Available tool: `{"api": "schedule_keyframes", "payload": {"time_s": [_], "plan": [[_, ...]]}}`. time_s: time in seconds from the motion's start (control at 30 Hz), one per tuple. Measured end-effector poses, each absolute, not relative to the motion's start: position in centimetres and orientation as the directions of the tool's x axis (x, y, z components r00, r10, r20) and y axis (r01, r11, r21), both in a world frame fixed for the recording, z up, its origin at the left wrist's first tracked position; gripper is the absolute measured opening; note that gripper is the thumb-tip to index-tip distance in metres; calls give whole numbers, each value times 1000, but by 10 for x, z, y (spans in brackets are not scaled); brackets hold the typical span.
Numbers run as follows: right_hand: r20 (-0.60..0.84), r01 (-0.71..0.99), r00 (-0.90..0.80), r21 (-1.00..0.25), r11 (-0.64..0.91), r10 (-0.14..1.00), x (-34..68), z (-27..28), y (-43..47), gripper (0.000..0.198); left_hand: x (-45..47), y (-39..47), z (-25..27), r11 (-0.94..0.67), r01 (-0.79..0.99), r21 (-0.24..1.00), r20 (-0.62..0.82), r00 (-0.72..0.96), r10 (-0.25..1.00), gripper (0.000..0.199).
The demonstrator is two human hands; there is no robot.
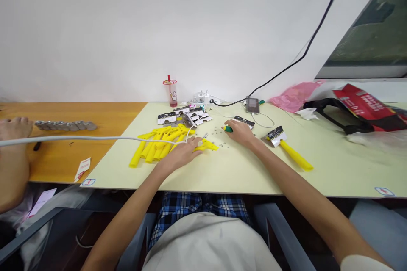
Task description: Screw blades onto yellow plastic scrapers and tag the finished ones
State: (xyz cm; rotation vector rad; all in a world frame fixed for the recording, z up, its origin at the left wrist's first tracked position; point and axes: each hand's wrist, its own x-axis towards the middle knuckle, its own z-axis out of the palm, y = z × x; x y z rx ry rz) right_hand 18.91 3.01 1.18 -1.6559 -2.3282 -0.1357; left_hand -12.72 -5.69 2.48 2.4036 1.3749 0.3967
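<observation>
My left hand (186, 152) is closed round a yellow plastic handle (209, 145), whose wide head sticks out to the right past my fingers. Just left of it lies a pile of similar yellow handles (155, 147). My right hand (241, 132) grips a screwdriver (228, 128) by its green and yellow grip; its shaft cannot be made out. Small metal screws or nuts (221, 144) are scattered on the table between my hands. To the right lies a yellow-handled scraper (295, 155) with a black and white card over its head.
Packaged blades on cards (167, 118) lie behind the pile. A drink cup (172, 94), a power strip (201, 98) and a small device (253, 105) stand by the wall. A white cable (95, 137) crosses the left. Another person's arm (14, 152) rests beside metal parts (65, 125). Bags (369, 106) lie right.
</observation>
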Motion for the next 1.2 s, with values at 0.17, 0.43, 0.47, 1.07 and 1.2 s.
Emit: {"api": "schedule_keyframes", "payload": {"time_s": [0.17,0.43,0.47,1.07,1.2], "plan": [[326,922,-309,-127,365,893,190,5,22,33,-99,-47,48,-541,613,575,302,456,837,51],[522,899,-244,-195,393,817,192,7,9,43,-32,-4,46,-164,-142,976,193,224,955,33],[544,891,-238,-207,404,805,192,9,6,43,-29,-1,42,-127,-208,970,168,191,967,33],[-156,780,-626,-89,620,764,-65,120,165,75,-36,11,13,142,-491,860,-74,156,985,22],[-290,819,-568,-102,565,771,-68,89,193,91,-35,15,7,171,-518,838,-88,181,980,20]]}}
